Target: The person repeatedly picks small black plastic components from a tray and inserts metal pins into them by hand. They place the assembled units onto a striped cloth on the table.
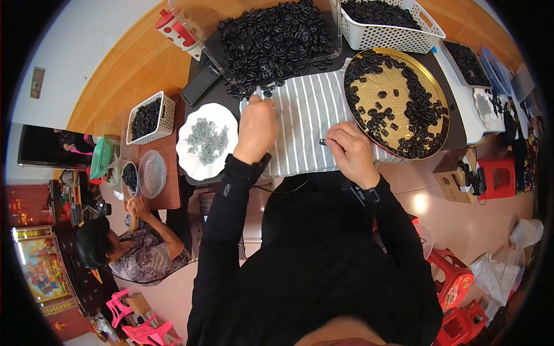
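Observation:
My right hand [351, 151] is closed, pinching a small black plastic piece [322, 142] between thumb and fingertips above the grey-and-white striped cloth [303, 115]. My left hand [257, 130] reaches to the near edge of a heap of black two-holed plastic pieces [277, 37]. Its fingers are curled at the heap, and whatever they hold is hidden. Left of that hand, a white scalloped plate [187, 164] carries a pile of small grey metal-looking parts [206, 140]. Close to my right hand, a round gold tray [378, 81] bears many more black pieces.
A white perforated basket [384, 37] of black pieces stands behind the tray. A dark phone [201, 83] lies beside the heap, near a red-and-white cup [176, 32]. At left, another person [147, 248] works at a brown table [170, 196] with a white basket [166, 118].

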Demonstrator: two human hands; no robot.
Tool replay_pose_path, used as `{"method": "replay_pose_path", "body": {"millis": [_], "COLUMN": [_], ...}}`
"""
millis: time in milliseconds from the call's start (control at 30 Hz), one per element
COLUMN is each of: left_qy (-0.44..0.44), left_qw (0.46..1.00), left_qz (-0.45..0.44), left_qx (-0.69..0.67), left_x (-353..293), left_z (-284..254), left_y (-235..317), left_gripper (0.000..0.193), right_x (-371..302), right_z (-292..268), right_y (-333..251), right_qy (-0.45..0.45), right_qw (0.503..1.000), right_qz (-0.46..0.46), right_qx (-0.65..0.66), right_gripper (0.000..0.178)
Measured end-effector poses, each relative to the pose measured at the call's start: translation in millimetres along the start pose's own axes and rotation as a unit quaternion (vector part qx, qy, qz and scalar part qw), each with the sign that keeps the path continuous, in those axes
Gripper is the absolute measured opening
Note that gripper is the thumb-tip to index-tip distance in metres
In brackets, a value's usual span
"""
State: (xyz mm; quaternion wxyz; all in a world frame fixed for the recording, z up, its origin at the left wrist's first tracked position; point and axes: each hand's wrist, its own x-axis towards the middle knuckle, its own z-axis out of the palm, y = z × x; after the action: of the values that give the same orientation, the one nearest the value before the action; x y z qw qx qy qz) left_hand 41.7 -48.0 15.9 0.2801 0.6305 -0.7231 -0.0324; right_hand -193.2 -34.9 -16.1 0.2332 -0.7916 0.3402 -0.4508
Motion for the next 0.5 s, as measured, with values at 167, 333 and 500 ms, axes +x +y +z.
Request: {"method": "replay_pose_path", "body": {"millis": [167, 333, 500], "left_qy": [-0.062, -0.044, -0.113], "left_qw": [0.997, 0.998, 0.994], "left_qz": [-0.036, -0.026, -0.005], "left_qx": [-0.007, -0.038, -0.006], "left_x": [9.8, 9.7, -22.7], "left_z": [10.8, -6.9, -11.7], "left_y": [-27.1, -15.6, 32.0], "left_gripper": [0.007, 0.007, 0.008], "right_x": [-0.6, -0.9, -0.7], "right_z": [1.1, 0.6, -1.4], "right_y": [0.7, 1.9, 0.9], "right_qy": [0.009, 0.006, 0.004], "right_qw": [1.000, 1.000, 1.000], "right_qz": [-0.011, -0.011, -0.011], "right_qx": [-0.007, -0.005, -0.013], "right_gripper": [0.007, 0.007, 0.007]}}
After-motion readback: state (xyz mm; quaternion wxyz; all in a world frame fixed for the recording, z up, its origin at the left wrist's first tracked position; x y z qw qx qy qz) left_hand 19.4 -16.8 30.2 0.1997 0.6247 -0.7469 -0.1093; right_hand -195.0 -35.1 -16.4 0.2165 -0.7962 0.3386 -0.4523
